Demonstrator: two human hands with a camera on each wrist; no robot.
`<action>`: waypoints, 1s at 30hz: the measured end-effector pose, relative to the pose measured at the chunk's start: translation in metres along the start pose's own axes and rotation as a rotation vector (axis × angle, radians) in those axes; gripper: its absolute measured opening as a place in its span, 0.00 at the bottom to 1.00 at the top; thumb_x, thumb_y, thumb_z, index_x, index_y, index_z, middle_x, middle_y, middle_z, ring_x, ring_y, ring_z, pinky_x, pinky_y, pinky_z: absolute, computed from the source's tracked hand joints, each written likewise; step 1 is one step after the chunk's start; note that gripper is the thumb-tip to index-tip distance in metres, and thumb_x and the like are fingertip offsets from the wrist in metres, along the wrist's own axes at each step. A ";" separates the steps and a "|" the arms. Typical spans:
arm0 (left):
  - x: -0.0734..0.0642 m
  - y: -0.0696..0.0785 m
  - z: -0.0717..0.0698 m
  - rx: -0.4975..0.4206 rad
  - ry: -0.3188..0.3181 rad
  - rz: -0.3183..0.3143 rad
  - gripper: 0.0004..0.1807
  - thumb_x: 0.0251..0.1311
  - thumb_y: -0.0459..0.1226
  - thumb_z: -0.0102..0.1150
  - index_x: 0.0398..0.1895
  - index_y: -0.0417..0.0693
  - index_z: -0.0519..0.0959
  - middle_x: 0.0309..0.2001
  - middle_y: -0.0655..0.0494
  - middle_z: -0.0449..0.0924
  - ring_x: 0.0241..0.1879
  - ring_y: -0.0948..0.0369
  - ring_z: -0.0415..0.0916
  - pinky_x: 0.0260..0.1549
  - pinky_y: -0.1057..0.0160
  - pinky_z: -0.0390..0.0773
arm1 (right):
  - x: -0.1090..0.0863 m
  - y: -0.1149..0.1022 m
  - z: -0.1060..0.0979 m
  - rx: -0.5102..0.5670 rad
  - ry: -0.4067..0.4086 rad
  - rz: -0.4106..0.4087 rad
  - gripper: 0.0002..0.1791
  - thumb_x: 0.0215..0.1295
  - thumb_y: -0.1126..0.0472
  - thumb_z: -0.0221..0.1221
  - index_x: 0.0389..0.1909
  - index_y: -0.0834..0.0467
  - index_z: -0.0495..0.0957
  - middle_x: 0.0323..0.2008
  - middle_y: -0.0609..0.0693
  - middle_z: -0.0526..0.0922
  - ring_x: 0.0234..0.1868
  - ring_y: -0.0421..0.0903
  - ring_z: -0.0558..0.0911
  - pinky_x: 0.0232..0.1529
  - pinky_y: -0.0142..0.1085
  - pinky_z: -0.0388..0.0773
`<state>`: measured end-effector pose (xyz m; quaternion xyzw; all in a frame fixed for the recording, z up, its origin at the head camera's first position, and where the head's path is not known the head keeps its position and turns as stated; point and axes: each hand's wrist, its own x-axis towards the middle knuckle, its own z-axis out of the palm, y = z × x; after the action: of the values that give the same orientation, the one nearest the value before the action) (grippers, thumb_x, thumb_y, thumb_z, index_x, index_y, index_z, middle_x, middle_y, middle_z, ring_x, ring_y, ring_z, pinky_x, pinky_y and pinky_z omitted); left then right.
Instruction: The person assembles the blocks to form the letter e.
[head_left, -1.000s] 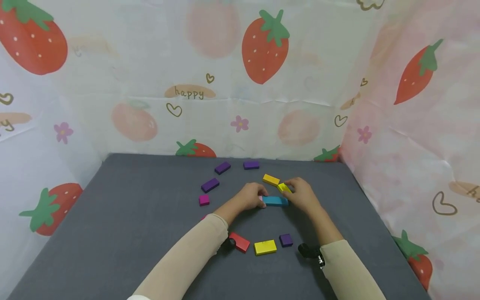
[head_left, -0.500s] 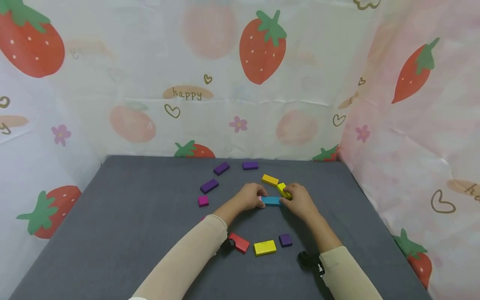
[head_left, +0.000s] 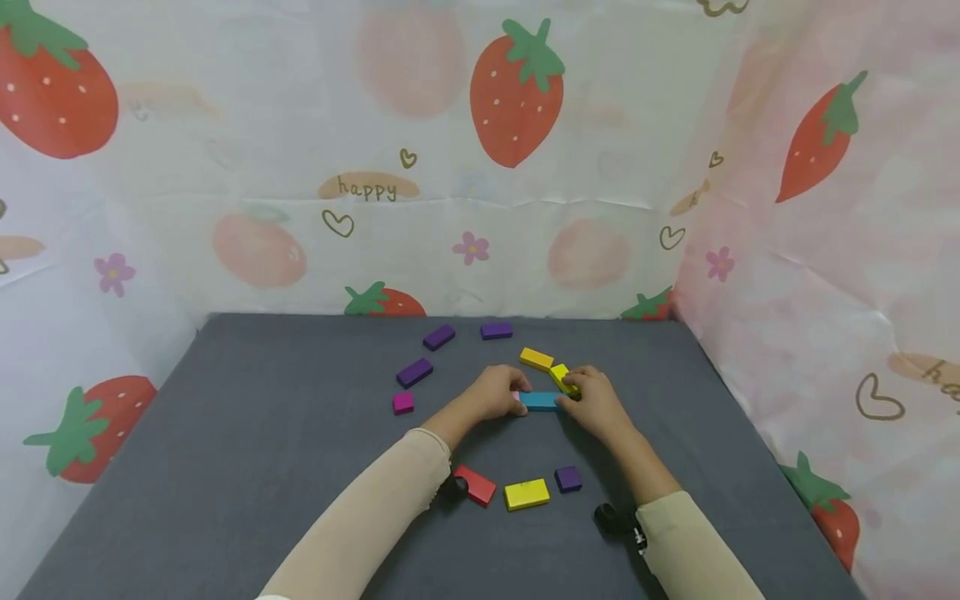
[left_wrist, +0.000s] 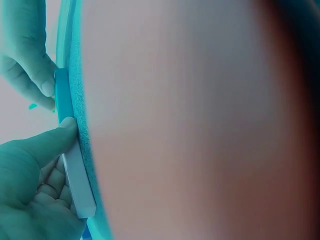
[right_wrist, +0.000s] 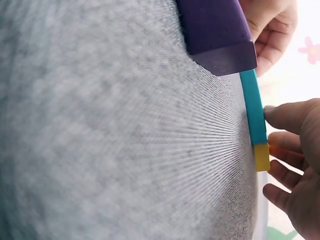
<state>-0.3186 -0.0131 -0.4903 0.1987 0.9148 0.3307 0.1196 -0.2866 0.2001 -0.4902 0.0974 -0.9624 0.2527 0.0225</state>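
Observation:
In the head view, a blue block [head_left: 538,402] lies on the dark grey cloth between my two hands. My left hand [head_left: 491,393] grips a pale pink block [left_wrist: 80,182] that meets the blue one end to end. Its thumb lies across the join in the left wrist view, with curled fingers behind. At the blue block's other end, my right hand [head_left: 597,406] has its thumb against the blue side and its fingers on a tilted yellow block [head_left: 558,374]. Most of the pink block is hidden by my left hand in the head view.
A yellow-orange block [head_left: 537,359] adjoins the tilted yellow one. Purple blocks [head_left: 415,372] and a magenta block [head_left: 403,403] curve round the left and back. Nearer lie a red block [head_left: 477,486], a wide yellow block [head_left: 527,495] and a small purple block [head_left: 568,479]. Strawberry-print curtains enclose the table.
My right thumb has moved from the yellow block to the right end of the blue block. The yellow block's near end has swung nearer to the blue one. My left hand keeps its place.

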 end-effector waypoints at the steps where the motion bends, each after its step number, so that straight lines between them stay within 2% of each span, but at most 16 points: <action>1: 0.000 0.000 0.000 -0.002 -0.001 0.001 0.16 0.57 0.36 0.75 0.49 0.49 0.86 0.47 0.55 0.85 0.43 0.61 0.77 0.50 0.59 0.78 | 0.000 0.001 0.000 0.006 0.001 0.006 0.23 0.68 0.58 0.67 0.59 0.68 0.80 0.63 0.62 0.76 0.64 0.62 0.73 0.65 0.55 0.72; 11: 0.005 0.000 0.003 -0.005 -0.009 0.011 0.16 0.58 0.36 0.75 0.49 0.48 0.85 0.47 0.55 0.84 0.45 0.60 0.76 0.52 0.57 0.77 | -0.001 0.007 0.001 0.045 0.029 0.014 0.23 0.67 0.58 0.68 0.58 0.67 0.81 0.62 0.61 0.77 0.63 0.62 0.73 0.65 0.56 0.71; 20: 0.004 -0.005 0.000 0.009 -0.035 0.063 0.18 0.57 0.38 0.76 0.50 0.48 0.84 0.46 0.55 0.84 0.45 0.61 0.77 0.53 0.58 0.78 | -0.001 0.009 0.005 0.068 0.029 0.013 0.23 0.67 0.57 0.68 0.58 0.66 0.81 0.62 0.61 0.77 0.64 0.62 0.73 0.65 0.56 0.71; 26: 0.005 -0.006 -0.009 -0.056 -0.051 0.093 0.20 0.58 0.40 0.75 0.53 0.47 0.83 0.49 0.54 0.84 0.50 0.59 0.79 0.55 0.57 0.79 | 0.000 0.009 0.004 0.063 0.026 0.016 0.23 0.67 0.57 0.69 0.58 0.65 0.81 0.62 0.60 0.77 0.64 0.61 0.73 0.66 0.55 0.71; 30: 0.009 -0.008 -0.022 -0.085 -0.011 0.095 0.20 0.61 0.41 0.73 0.55 0.47 0.82 0.52 0.53 0.84 0.54 0.56 0.80 0.58 0.55 0.78 | 0.000 0.009 0.004 0.055 0.025 0.008 0.24 0.66 0.57 0.69 0.58 0.66 0.81 0.62 0.60 0.77 0.64 0.62 0.73 0.66 0.55 0.71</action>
<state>-0.3370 -0.0270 -0.4799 0.2384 0.8888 0.3734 0.1174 -0.2885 0.2062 -0.4978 0.0908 -0.9550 0.2805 0.0307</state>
